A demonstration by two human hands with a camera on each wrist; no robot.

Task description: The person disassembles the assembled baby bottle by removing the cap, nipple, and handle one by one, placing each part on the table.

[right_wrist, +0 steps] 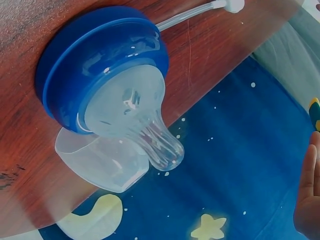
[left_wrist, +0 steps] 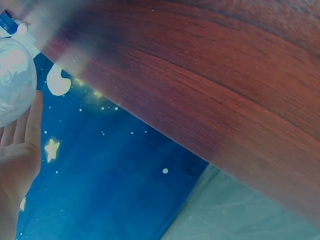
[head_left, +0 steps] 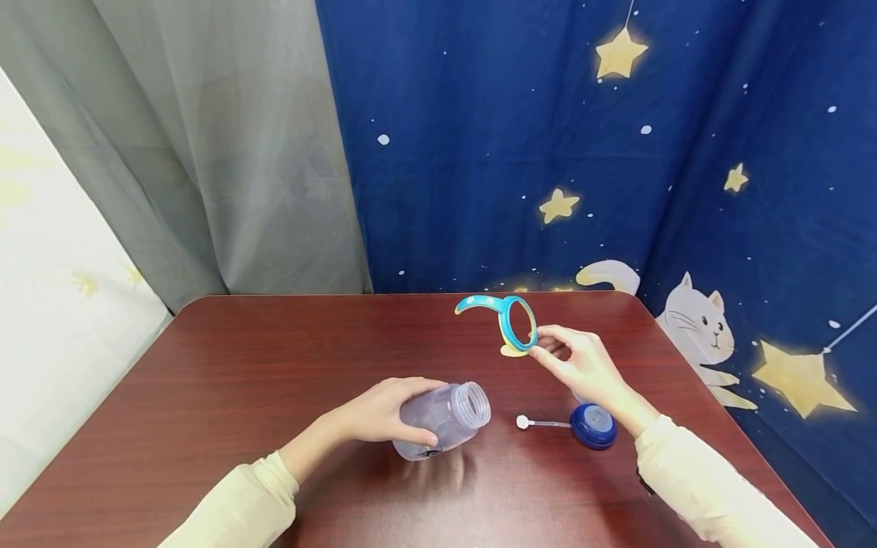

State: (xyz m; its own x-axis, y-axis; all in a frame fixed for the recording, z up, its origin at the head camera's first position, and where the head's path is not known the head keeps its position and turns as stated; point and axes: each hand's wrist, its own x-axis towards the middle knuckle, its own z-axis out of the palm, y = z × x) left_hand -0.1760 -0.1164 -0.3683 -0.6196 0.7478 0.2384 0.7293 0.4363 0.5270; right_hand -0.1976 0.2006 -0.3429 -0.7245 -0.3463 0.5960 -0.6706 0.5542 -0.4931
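Observation:
My left hand (head_left: 377, 411) grips a clear baby bottle (head_left: 438, 417) round its body. The bottle is tilted over the table, its uncapped threaded mouth facing right. In the left wrist view, the bottle's round base (left_wrist: 15, 80) shows at the left edge. Above and to the right, my right hand (head_left: 582, 365) pinches a turquoise and yellow bottle handle (head_left: 505, 323) by its ring, with one curved grip pointing left. Below that hand, a blue collar (head_left: 594, 426) lies on the table. In the right wrist view, the collar carries a clear teat (right_wrist: 130, 105).
A thin straw (head_left: 548, 423) with a white weighted end (head_left: 523, 422) runs left from the collar. A clear cap (right_wrist: 100, 157) stands beyond the collar. The brown table (head_left: 274, 350) ends at grey and blue curtains (head_left: 479, 152).

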